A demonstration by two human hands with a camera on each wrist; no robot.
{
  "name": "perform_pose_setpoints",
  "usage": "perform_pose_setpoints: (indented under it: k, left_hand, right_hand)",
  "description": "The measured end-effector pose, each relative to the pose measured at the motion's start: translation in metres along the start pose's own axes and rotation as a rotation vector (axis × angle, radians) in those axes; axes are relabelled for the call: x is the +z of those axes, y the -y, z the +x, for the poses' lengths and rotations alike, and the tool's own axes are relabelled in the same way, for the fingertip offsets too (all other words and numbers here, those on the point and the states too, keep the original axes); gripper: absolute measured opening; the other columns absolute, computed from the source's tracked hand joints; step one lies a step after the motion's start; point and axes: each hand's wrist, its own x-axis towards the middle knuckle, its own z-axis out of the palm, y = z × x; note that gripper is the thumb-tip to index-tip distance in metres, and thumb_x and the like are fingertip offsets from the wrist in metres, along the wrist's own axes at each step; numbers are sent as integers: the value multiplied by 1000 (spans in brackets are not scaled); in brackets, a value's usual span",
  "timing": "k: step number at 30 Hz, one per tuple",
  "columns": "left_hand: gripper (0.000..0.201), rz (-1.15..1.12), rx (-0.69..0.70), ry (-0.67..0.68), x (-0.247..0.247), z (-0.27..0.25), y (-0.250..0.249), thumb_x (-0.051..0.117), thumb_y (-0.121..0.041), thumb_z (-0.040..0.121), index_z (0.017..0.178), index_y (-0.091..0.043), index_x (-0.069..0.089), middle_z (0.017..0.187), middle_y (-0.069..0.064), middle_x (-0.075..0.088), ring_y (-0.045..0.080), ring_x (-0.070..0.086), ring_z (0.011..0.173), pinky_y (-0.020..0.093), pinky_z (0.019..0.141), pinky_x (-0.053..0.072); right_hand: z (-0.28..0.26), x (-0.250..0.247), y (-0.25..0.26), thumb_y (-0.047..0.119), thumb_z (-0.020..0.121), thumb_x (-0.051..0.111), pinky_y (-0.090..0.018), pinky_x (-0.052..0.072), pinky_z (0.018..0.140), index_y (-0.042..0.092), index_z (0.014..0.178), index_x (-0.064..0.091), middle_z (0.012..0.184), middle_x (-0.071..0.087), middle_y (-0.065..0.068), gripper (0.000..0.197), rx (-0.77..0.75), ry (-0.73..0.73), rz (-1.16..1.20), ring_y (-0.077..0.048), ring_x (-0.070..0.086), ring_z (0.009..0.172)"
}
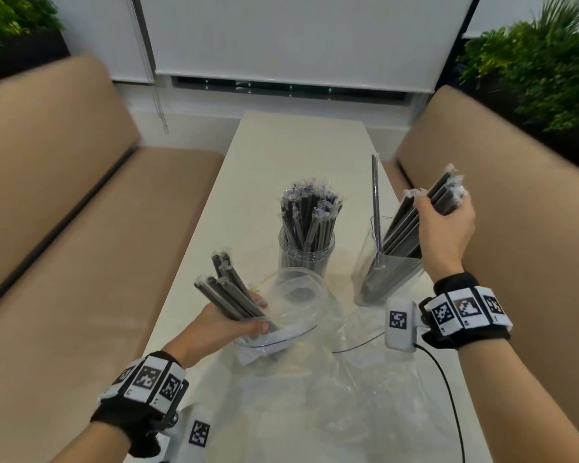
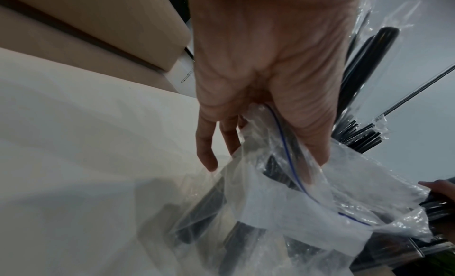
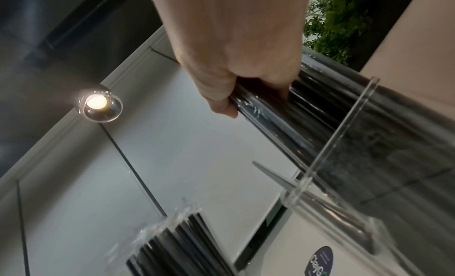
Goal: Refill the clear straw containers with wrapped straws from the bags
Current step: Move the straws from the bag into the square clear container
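My left hand [image 1: 229,324] grips a bundle of black wrapped straws [image 1: 229,290], their lower ends still inside the mouth of a clear zip bag [image 1: 298,302]. In the left wrist view the left hand [image 2: 265,108] is closed over the bag [image 2: 283,198] and the straws. My right hand [image 1: 443,225] holds a second bundle of wrapped straws [image 1: 425,205], tilted, with its lower ends inside the clear square container [image 1: 386,274]. From the right wrist, the right hand [image 3: 243,85] wraps that bundle [image 3: 307,124] above the container's wall [image 3: 344,136]. A round clear container [image 1: 306,252] stands full of straws.
A single metal straw [image 1: 376,198] leans in the square container. Crumpled clear plastic bags [image 1: 331,396] lie on the white table [image 1: 298,152] in front of me. Tan bench seats [image 1: 81,212] flank the table. A black cable [image 1: 448,396] runs from my right wrist.
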Motion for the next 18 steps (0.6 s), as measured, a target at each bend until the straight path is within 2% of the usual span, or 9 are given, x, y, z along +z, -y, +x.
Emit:
perform_pose_setpoints:
  k: [1,3,6,8,10,12,13,15,18]
  left_hand:
    - [34,3,-1,1,0,0,-1,83,-10,73,105,-15,71,95,-19,75,-12,66,86,2,69,47]
    - [35,6,-4,2,1,0,-2,83,-11,73,105,-15,71,96,-19,75,-12,66,87,2,69,47]
    - [35,4,-9,-2,1,0,-2,83,-10,73,106,-13,71,94,-17,75,-13,66,86,2,68,47]
    - [36,1,-12,-15,1,0,-2,82,-7,73,107,-11,70,92,-13,75,-13,66,84,2,67,46]
    - [37,0,-16,-22,1,-1,-2,82,-6,74,108,-9,70,92,-12,75,-13,66,82,2,65,46]
    - [38,-7,-17,-28,1,-1,-2,82,-5,73,109,-7,69,96,-9,76,-12,67,81,3,65,47]
    - [38,-12,-18,-30,1,-1,-2,82,-5,73,109,-7,69,100,-3,76,-10,67,80,3,65,48]
    - [37,-16,-16,-35,1,-2,-2,82,-4,73,108,-7,69,109,7,74,-8,68,79,5,64,49]
    - [37,-19,-17,-35,1,-3,-4,81,-2,74,109,-5,68,113,11,72,-8,68,77,5,63,49]
  right_hand:
    - [-1,0,-1,15,87,66,-10,46,64,13,104,59,81,59,15,19,5,29,-34,3,57,70]
    - [-3,2,-3,16,86,67,-17,48,69,9,108,60,85,62,10,25,3,89,-100,-8,59,76]
    - [-2,4,2,20,84,73,-29,48,79,6,117,55,106,64,-6,40,11,163,-216,-19,59,92]
    - [0,4,9,16,80,78,-33,48,90,4,127,45,117,59,-11,59,-9,165,-243,-23,57,103]
    - [2,5,18,8,77,80,-30,38,101,7,142,31,135,46,-18,82,-46,162,-268,-25,49,119]
    - [5,6,28,6,75,81,-37,32,104,12,150,20,142,36,-21,98,-82,168,-359,-31,40,125]
    - [7,6,33,10,75,81,-42,31,104,15,151,18,142,35,-22,99,-118,165,-456,-35,38,125]
    - [16,10,47,22,78,78,-44,33,100,17,149,24,139,36,-22,89,-241,153,-670,-38,39,122]
    - [37,30,71,28,87,66,-45,37,101,13,142,36,139,40,-19,65,-381,237,-799,-36,43,121]
